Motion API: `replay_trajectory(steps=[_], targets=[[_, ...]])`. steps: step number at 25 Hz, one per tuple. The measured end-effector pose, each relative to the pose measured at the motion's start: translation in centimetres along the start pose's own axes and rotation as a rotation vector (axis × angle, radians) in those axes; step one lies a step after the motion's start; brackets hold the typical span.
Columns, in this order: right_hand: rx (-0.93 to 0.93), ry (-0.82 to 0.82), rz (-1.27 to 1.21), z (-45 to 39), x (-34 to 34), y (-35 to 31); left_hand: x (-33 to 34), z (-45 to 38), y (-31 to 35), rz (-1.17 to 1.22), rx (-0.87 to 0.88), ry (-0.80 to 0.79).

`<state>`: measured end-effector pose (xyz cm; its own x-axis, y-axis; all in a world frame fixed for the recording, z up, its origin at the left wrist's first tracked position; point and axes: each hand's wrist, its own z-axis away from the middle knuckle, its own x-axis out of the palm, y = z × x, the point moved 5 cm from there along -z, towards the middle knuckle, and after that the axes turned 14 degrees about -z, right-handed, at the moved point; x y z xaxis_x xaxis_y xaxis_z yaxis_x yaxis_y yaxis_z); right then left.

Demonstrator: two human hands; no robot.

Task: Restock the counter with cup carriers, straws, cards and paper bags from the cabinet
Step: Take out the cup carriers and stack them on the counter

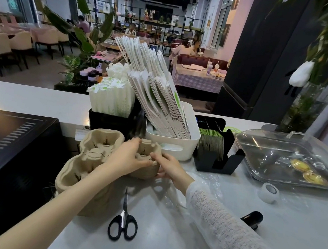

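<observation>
At the lower centre of the frame, black-handled scissors (123, 222) lay closed on the bench (162, 246), blades pointing up-frame. A black stapler-like object (252, 218) lay at lower right; its type could not be confirmed. Left of centre stood a tall stack of pulp cup carriers (89, 168). Immediately right of it, touching it, stood a smaller carrier stack (145, 164), which both your hands held. Your left hand (128, 157) curled its fingers over the top left edge. Your right hand (166, 166) gripped the right side, thumb at the upper rim, fingers wrapped lower. Clear plastic wrap (210, 181) lay beside your right wrist. Farther up-frame, a black box held upright wrapped straws (111, 98), a white bin (186, 136) held leaning paper bags (157, 89), and a black holder held green-edged cards (212, 141). At right sat a clear lidded tray (287, 156).
</observation>
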<state>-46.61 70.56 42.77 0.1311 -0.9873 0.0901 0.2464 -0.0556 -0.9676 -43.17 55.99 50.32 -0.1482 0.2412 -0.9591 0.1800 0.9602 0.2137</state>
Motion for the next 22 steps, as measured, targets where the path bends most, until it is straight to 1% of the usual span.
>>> replay_trajectory(steps=[8, 14, 18, 22], targets=[[0.012, 0.064, -0.002, -0.5, -0.1, -0.2, 0.2, -0.3, 0.1, -0.084, 0.033, -0.001], [0.032, 0.072, 0.013, -0.2, 0.0, -0.2, 0.2, -0.5, 0.3, -0.107, 0.05, 0.002], [0.024, 0.068, 0.012, 0.5, 0.2, -0.6, -0.1, -0.7, -0.1, -0.018, 0.033, -0.049], [0.009, 0.075, -0.008, 1.0, 0.0, -1.2, -0.2, -0.9, -0.1, 0.031, 0.043, -0.066]])
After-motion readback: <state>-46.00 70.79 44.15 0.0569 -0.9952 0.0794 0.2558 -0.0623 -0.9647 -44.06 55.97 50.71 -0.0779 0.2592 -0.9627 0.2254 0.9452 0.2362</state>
